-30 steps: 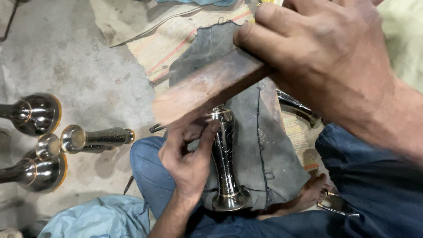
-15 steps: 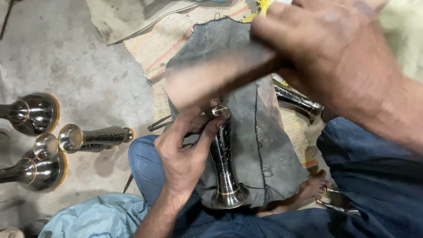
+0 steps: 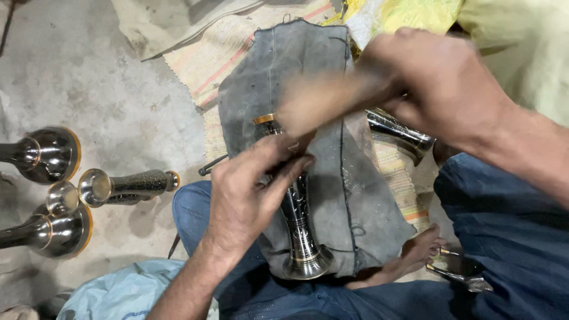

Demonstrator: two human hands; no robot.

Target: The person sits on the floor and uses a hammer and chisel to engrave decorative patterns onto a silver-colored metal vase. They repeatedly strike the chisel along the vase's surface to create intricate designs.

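Note:
A slim black and silver metal vase (image 3: 300, 234) lies on a grey cloth pad (image 3: 308, 77) over my legs, its flared foot toward me. My left hand (image 3: 249, 192) rests on the vase's middle, fingers pinched around a small thin tool near its neck. My right hand (image 3: 438, 89) hovers above the vase's top and grips a wooden block (image 3: 323, 104), which is motion-blurred.
Several finished metal vases (image 3: 127, 185) lie on the concrete floor at left, with larger ones (image 3: 47, 154) beside them. Another metal piece (image 3: 400, 133) lies on the woven mat at right. A blue bag (image 3: 118, 293) sits at the lower left, and a metal tool (image 3: 459, 272) by my foot.
My right hand has swung the wooden block up and to the right. The left hand has shifted slightly on the vase, whose brass-rimmed top now shows.

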